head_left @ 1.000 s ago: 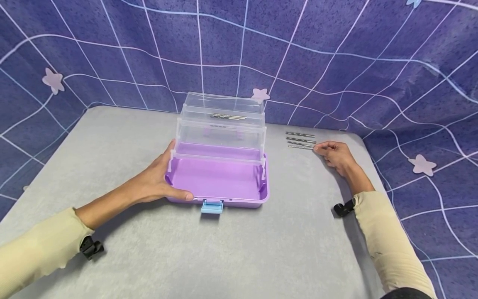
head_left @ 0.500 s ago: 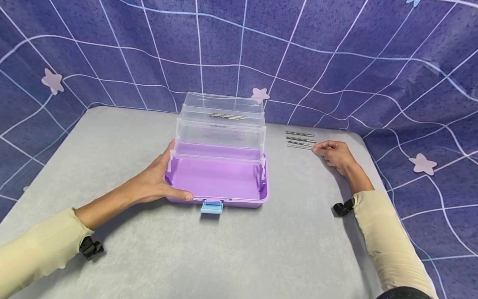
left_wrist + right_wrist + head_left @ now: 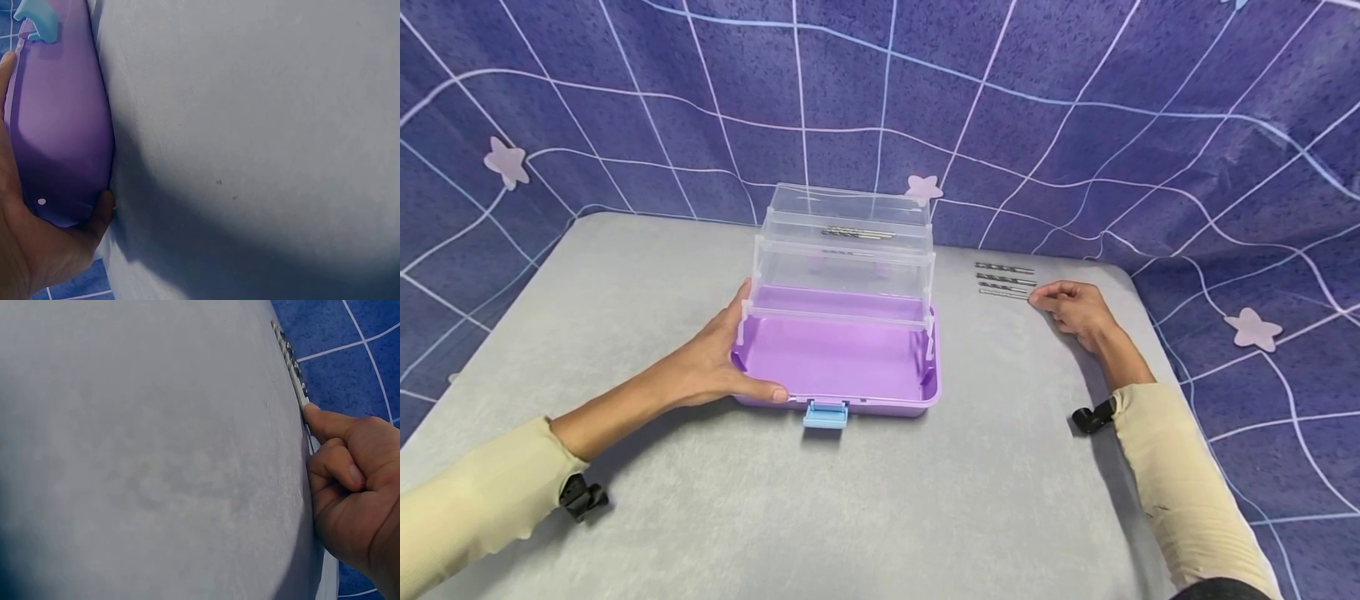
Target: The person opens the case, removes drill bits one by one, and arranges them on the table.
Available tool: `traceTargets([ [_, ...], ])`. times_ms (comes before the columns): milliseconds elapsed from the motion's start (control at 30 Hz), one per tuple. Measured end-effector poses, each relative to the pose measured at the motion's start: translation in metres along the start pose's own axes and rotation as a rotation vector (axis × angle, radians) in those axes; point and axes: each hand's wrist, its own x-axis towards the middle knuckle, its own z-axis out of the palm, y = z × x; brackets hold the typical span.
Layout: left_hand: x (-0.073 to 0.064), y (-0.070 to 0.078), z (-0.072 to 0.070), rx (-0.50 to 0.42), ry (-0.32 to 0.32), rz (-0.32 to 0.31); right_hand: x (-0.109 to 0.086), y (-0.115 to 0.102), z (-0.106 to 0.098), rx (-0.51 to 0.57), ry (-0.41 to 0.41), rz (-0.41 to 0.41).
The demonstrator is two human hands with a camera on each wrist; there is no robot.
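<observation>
Grasping seems the step: left hand (image 3: 718,358) grips purple box (image 3: 887,409), right hand (image 3: 1075,315) pinches nearest drill bit (image 3: 1002,293) at right; next likely needs lifting left

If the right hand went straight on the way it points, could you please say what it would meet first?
Probably the nearest drill bit, its end at the fingertips; contact looks likely, though depth is unclear.

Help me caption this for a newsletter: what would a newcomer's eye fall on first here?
Probably the purple toolbox near the middle of the head view, clear trays raised at its back, the left hand gripping its left side. Then the drill bits lying to its right, the right hand touching the nearest one. The grid-patterned purple backdrop fills the rear.
</observation>
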Motion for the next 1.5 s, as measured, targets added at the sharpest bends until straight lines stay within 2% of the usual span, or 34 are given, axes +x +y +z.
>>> traceTargets([
  [333, 0.000, 0.000, 0.000, -0.006, 0.004, 0.011, -0.002, -0.006, 0.000, -0.012, -0.049, -0.019],
  [467, 0.000, 0.000, 0.000, -0.010, 0.004, 0.014, -0.002, -0.013, 0.002, -0.052, -0.051, -0.020],
  [567, 0.000, 0.000, -0.001, 0.007, 0.004, 0.013, -0.002, -0.019, 0.005, -0.083, -0.054, -0.039],
  [900, 0.000, -0.001, 0.000, 0.022, 0.019, 0.012, -0.001, -0.044, 0.013, -0.080, -0.053, -0.115],
  [1167, 0.000, -0.003, -0.001, 0.059, 0.002, 0.004, -0.004, -0.071, 0.033, -0.092, -0.029, -0.187],
  [1500, -0.001, -0.001, -0.001, 0.037, 0.025, 0.013, -0.005, -0.103, 0.065, -0.079, -0.052, -0.279],
])
